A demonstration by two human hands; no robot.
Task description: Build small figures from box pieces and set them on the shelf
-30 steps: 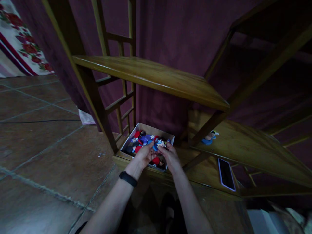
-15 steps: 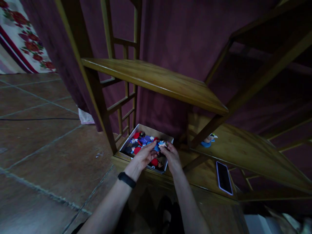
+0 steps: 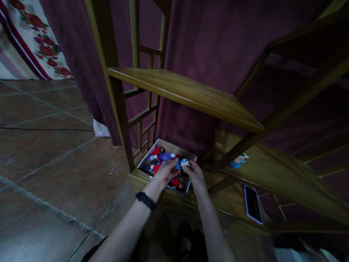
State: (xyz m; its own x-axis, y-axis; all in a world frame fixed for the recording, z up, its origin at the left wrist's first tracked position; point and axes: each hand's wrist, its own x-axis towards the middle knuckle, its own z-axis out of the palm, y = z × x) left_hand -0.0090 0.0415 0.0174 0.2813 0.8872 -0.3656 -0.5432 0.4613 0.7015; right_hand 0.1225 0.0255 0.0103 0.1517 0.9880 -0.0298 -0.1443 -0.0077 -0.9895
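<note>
A small blue-and-white figurine point(image 3: 185, 162) is between my two hands, over the right side of a shallow white box point(image 3: 176, 147). My left hand point(image 3: 165, 174), with a dark band on its wrist, has its fingers closed around the blue lower part. On the other side, my right hand point(image 3: 196, 175) pinches the figurine near its pale head. Inside the box lie several more figurines, among them a purple one point(image 3: 164, 157) and one in red and black point(image 3: 177, 183). My hands hide part of the box's contents.
The box sits on the bottom board of a wooden shelf unit, below a slanting-looking upper shelf point(image 3: 185, 94). Another blue figurine point(image 3: 237, 161) stands on a board to the right, with a phone point(image 3: 253, 203) lower down. A wooden post point(image 3: 120, 120) rises left of the box.
The view has turned slightly left, so the shelf and box appear further right. Both hands remain on the blue-and-white figurine, with little visible change in grip.
</note>
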